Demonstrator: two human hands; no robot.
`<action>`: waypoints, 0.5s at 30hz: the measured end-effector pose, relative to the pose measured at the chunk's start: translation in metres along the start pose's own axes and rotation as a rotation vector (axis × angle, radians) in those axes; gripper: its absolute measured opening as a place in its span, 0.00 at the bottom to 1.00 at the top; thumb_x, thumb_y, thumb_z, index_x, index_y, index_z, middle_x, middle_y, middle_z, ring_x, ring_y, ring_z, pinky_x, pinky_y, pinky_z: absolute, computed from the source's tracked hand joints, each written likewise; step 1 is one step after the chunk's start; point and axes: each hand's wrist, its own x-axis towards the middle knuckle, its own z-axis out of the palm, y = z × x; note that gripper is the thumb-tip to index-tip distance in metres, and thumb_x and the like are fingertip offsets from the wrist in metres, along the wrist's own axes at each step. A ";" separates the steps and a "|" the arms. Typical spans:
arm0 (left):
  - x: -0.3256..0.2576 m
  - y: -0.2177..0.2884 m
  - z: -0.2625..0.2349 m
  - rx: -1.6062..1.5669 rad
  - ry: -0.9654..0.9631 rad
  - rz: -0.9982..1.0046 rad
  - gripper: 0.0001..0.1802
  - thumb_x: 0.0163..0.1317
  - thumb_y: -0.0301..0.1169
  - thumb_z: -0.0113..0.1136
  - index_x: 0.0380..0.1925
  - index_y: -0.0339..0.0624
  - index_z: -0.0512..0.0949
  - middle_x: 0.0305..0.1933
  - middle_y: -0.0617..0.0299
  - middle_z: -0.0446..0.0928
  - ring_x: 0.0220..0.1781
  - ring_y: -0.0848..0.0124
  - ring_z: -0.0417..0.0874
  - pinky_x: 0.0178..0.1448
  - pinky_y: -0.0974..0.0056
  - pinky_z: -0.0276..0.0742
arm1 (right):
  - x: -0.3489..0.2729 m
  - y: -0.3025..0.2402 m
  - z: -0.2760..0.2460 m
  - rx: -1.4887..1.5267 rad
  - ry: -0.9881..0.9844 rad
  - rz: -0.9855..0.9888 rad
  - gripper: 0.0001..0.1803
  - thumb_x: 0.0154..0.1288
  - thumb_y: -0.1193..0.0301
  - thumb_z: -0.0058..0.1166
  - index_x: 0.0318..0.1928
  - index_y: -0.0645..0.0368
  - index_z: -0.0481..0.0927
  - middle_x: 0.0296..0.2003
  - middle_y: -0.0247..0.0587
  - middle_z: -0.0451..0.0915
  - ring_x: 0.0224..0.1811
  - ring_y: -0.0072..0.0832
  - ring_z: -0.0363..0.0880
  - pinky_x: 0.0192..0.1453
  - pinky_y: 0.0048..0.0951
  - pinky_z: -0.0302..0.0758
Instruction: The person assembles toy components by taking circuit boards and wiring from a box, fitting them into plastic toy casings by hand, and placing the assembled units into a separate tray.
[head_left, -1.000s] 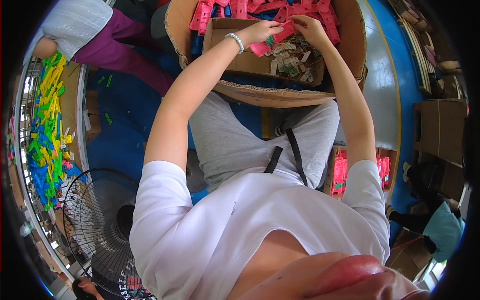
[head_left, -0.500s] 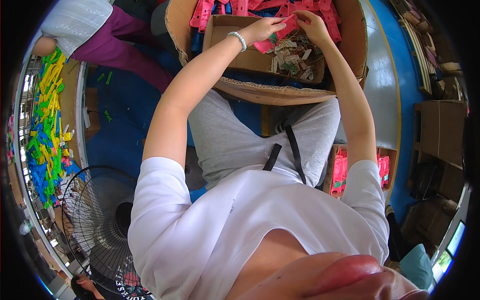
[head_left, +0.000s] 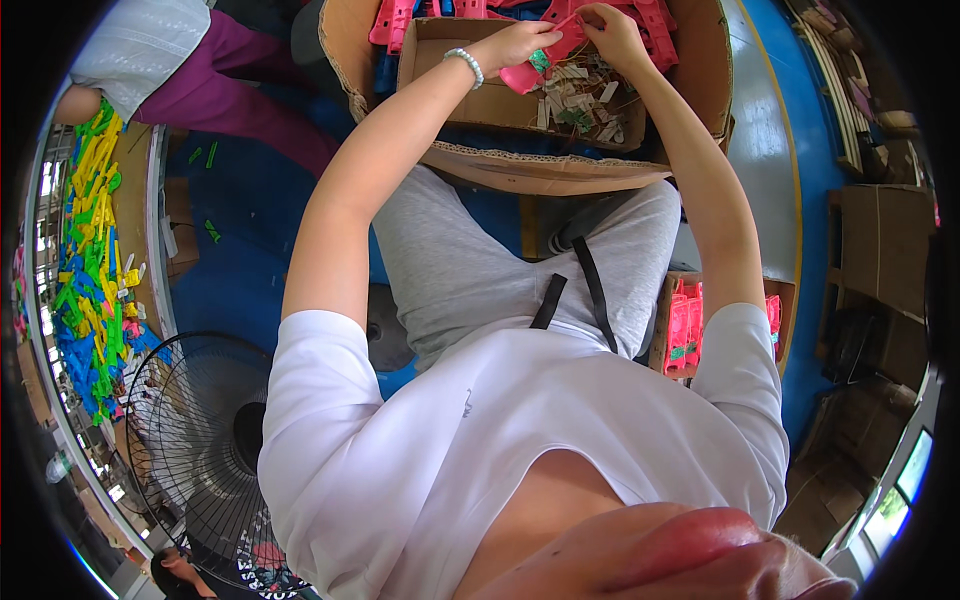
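Over the large cardboard box, my left hand (head_left: 515, 45) is closed on a pink plastic part (head_left: 520, 78). A small green circuit board (head_left: 540, 61) shows on that part. At the part's upper right end, my right hand (head_left: 612, 38) has its fingertips pinched together; what lies between them is too small to make out. Below both hands, a smaller cardboard box (head_left: 425, 92) holds loose small boards with wires and white pieces (head_left: 580, 100). More pink plastic parts (head_left: 655, 30) are heaped behind it, inside the large box (head_left: 560, 172).
Beside my right thigh is a carton of pink parts (head_left: 685, 325). A black wire fan (head_left: 195, 440) stands at left, by a table heaped with yellow, green and blue pieces (head_left: 90, 270). Another person in purple trousers (head_left: 250, 85) is at upper left. Cardboard boxes (head_left: 880, 250) line the right.
The view has shifted slightly, so the boxes and hands sit a little higher. The left hand still grips the pink part, and the right fingers have closed in at its end.
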 end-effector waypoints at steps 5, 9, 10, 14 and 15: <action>-0.001 -0.002 0.001 -0.013 0.038 0.027 0.24 0.74 0.41 0.50 0.61 0.37 0.69 0.46 0.60 0.79 0.35 0.74 0.83 0.40 0.68 0.81 | 0.001 -0.010 -0.005 0.038 0.002 0.044 0.15 0.54 0.78 0.60 0.45 0.64 0.81 0.41 0.54 0.81 0.46 0.48 0.81 0.51 0.39 0.77; -0.002 -0.006 -0.003 -0.029 0.029 0.009 0.23 0.74 0.41 0.50 0.60 0.35 0.70 0.48 0.59 0.79 0.39 0.74 0.83 0.45 0.68 0.79 | 0.000 -0.008 -0.001 0.048 0.032 -0.005 0.14 0.55 0.78 0.62 0.44 0.65 0.81 0.39 0.49 0.83 0.42 0.41 0.83 0.49 0.36 0.78; 0.002 -0.005 -0.001 0.003 0.016 0.022 0.24 0.74 0.41 0.50 0.61 0.35 0.70 0.50 0.57 0.79 0.44 0.73 0.82 0.51 0.68 0.78 | 0.000 0.007 0.001 0.040 0.041 -0.002 0.14 0.55 0.78 0.62 0.44 0.65 0.81 0.39 0.49 0.83 0.42 0.41 0.83 0.49 0.36 0.78; 0.010 -0.007 0.019 0.209 0.226 0.133 0.25 0.74 0.43 0.50 0.62 0.37 0.69 0.54 0.55 0.77 0.56 0.71 0.78 0.62 0.67 0.71 | -0.001 0.034 0.006 0.125 0.024 -0.052 0.15 0.62 0.75 0.58 0.50 0.59 0.82 0.42 0.43 0.85 0.45 0.31 0.84 0.51 0.30 0.77; 0.009 -0.009 0.019 0.174 0.257 0.101 0.26 0.73 0.43 0.51 0.63 0.37 0.68 0.57 0.54 0.76 0.61 0.70 0.73 0.66 0.66 0.66 | 0.000 0.029 0.007 0.118 0.035 -0.078 0.14 0.62 0.75 0.59 0.49 0.59 0.82 0.42 0.43 0.84 0.44 0.31 0.84 0.51 0.30 0.77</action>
